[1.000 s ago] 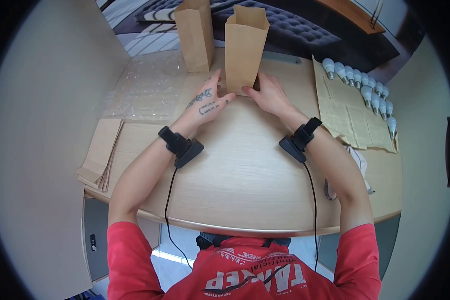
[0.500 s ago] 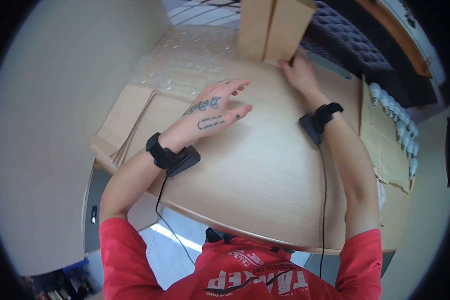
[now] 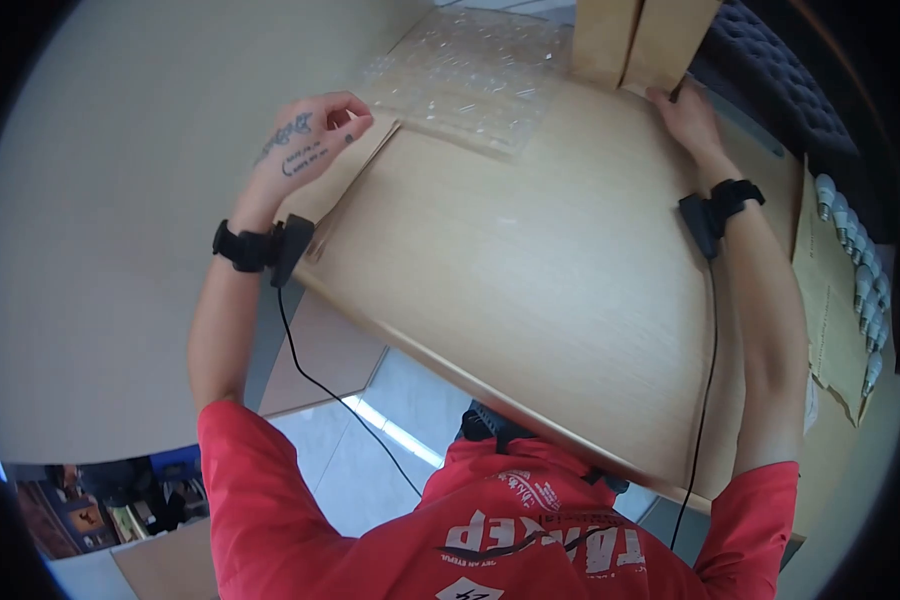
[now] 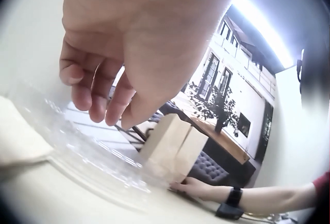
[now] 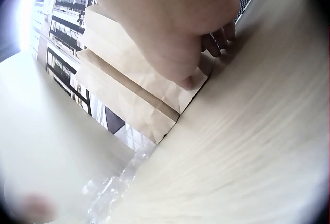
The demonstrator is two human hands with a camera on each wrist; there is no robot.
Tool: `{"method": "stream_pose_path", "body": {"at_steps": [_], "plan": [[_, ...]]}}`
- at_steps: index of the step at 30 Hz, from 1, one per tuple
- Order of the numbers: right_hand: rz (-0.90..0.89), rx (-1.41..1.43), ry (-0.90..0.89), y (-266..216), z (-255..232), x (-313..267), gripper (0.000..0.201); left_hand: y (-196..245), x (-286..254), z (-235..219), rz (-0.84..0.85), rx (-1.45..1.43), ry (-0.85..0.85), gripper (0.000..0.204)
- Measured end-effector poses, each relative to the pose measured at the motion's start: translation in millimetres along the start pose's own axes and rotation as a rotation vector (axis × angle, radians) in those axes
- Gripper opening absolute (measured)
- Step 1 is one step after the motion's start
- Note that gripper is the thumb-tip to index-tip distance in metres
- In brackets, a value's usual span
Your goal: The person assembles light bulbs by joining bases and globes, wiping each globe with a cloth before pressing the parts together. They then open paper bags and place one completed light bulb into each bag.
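Observation:
Two upright brown paper bags stand side by side at the back of the table. At the lower front of the right-hand paper bag (image 3: 670, 45) is my right hand (image 3: 692, 118), its thumb against the paper and the other fingers extended at the bag's side. The left-hand paper bag (image 3: 602, 40) stands close beside it; both tops are cut off in the head view. My left hand (image 3: 310, 140) is raised above a stack of folded paper bags (image 3: 355, 178), with loosely bent fingers and nothing in them, as the left wrist view (image 4: 129, 49) also shows.
Clear bubble wrap (image 3: 470, 75) lies flat at the back left, near the folded bags. On the right, several light bulbs (image 3: 863, 285) rest on a brown paper sheet (image 3: 832, 320). A side panel (image 3: 120, 250) rises left of the table.
My right hand has slid the right-hand bag leftward, up beside the other bag. My left hand has moved from near the bags to over the folded stack. The head view has turned left.

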State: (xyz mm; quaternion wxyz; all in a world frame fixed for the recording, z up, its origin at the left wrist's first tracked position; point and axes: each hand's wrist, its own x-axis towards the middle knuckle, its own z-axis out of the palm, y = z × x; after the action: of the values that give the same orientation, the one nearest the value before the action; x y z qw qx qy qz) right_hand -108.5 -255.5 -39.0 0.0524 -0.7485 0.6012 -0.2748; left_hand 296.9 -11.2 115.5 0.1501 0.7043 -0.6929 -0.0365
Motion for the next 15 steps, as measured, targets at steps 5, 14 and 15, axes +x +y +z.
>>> {"method": "stream_pose_path", "body": {"at_steps": [5,14,15], "plan": [[0.017,-0.006,-0.041,5.8,-5.9,-5.9,0.070,-46.8,-35.8,-35.8,-0.081,0.178,-0.292,0.021],[0.057,0.005,-0.249,0.4,-19.9,-3.2,0.051,-88.4,-73.2,-36.1,0.109,0.261,-0.318,0.027],[0.068,-0.012,-0.219,0.0,-20.6,-4.3,0.048,-90.1,-71.3,-34.8,0.090,0.298,-0.301,0.023]]}}
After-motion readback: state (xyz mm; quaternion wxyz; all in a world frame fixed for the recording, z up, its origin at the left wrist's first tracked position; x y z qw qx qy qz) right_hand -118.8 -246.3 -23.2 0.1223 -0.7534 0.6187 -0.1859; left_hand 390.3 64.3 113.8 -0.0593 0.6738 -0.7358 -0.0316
